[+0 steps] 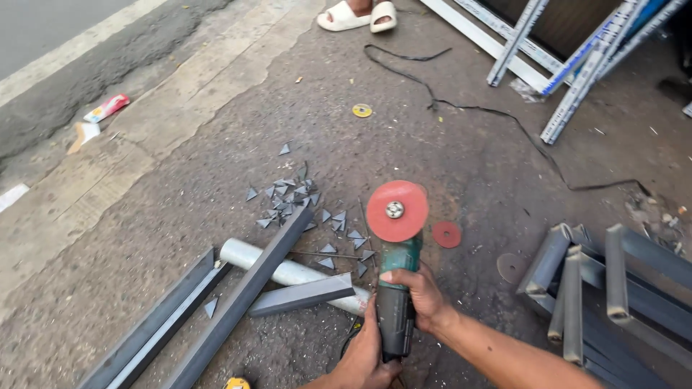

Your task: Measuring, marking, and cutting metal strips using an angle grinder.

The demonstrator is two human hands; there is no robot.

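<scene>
Steel angle bars (238,302) lie on the pavement (108,216) at left, crossing a pale pipe (288,272), with cut triangular scraps (295,198) scattered beyond. Right of them, left hand (364,356) and right hand (422,295) each grip — fingers wrapped tight — the green angle grinder (396,288), red disc (396,210) lifted clear (apparently between cuts). Next, the disc needs lining up on a bar.

Your left hand (364,356) is cut off at the bottom edge; a yellow object (236,383) there barely shows, and sandalled feet (358,14) are cropped at the top.
</scene>
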